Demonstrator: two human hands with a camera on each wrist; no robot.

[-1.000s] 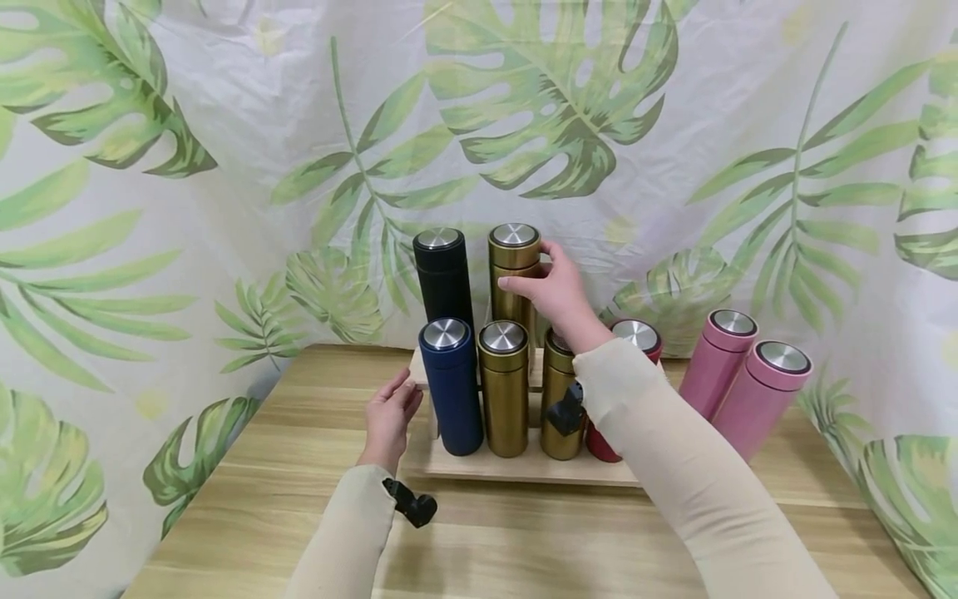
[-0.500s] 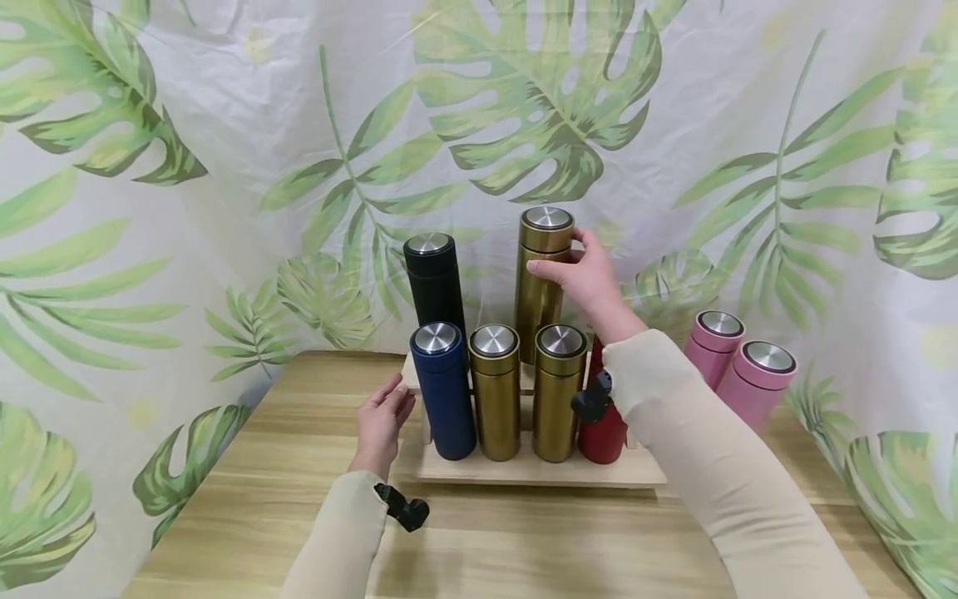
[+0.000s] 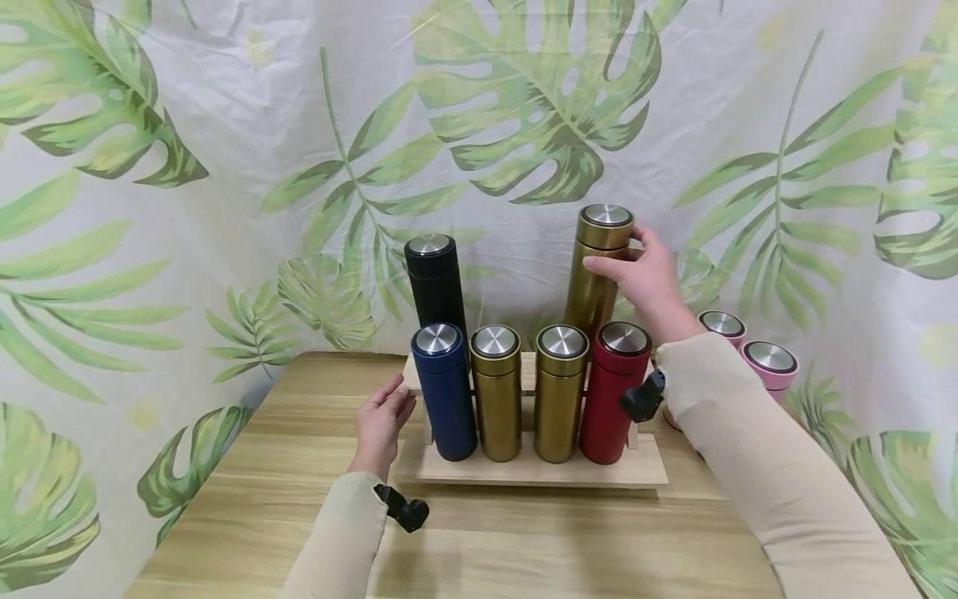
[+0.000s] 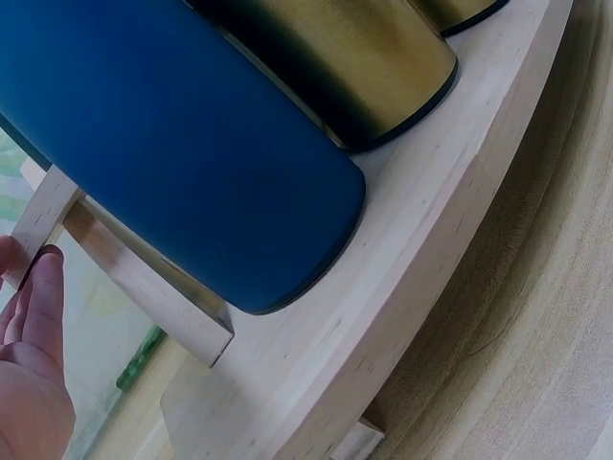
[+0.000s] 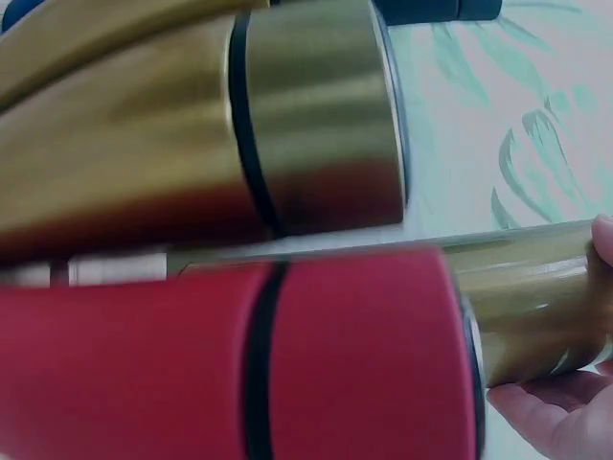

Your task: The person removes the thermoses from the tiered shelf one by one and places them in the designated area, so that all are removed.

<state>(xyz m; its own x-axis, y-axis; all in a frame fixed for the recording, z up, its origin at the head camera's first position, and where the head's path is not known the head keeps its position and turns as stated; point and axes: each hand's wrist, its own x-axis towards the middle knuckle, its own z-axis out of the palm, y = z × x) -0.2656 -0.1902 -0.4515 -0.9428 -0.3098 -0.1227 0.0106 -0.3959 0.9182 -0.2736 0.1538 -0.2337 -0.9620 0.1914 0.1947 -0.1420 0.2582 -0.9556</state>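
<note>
Gold flask held up behind the wooden rack

The right hand (image 3: 647,279) wraps its fingers round the smooth gold flask (image 3: 597,266) behind the wooden rack (image 3: 539,470), whose red flask (image 3: 614,391) hides the gold one's base. The left hand (image 3: 383,420) rests straight fingers against the rack's left end, beside the matte blue flask (image 3: 444,391).
</note>
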